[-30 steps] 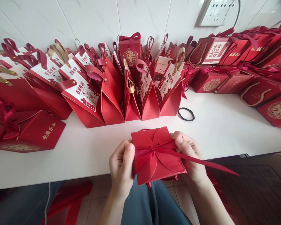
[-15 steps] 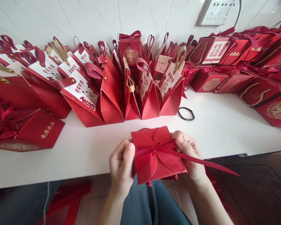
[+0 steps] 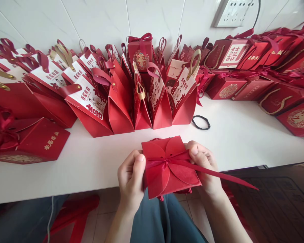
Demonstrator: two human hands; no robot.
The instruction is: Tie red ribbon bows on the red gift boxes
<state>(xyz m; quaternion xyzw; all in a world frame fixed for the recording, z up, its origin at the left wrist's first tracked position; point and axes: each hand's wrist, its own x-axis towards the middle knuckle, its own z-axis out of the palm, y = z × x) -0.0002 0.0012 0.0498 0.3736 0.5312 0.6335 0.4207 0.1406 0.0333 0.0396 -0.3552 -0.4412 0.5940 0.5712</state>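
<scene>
I hold a small red gift box (image 3: 167, 175) with petal-shaped closing flaps in front of me, at the near edge of the white table (image 3: 91, 162). My left hand (image 3: 130, 180) is closed on its left side, thumb on the flap. Its right side is gripped by my right hand (image 3: 205, 167), whose fingers curl around the edge. A dark red ribbon (image 3: 218, 174) is knotted at the middle of the flaps, and one long tail runs out to the right past my right hand.
Many red gift bags (image 3: 121, 98) with ribbon handles stand in a row along the tiled wall. Red boxes (image 3: 288, 98) pile up at the right, another red box (image 3: 32, 141) lies at the left. A black hair tie (image 3: 201, 122) lies on the table. A wall socket (image 3: 233, 13) is above.
Almost nothing has changed; my hands and the box stay in place, with only a slight shift of the camera.
</scene>
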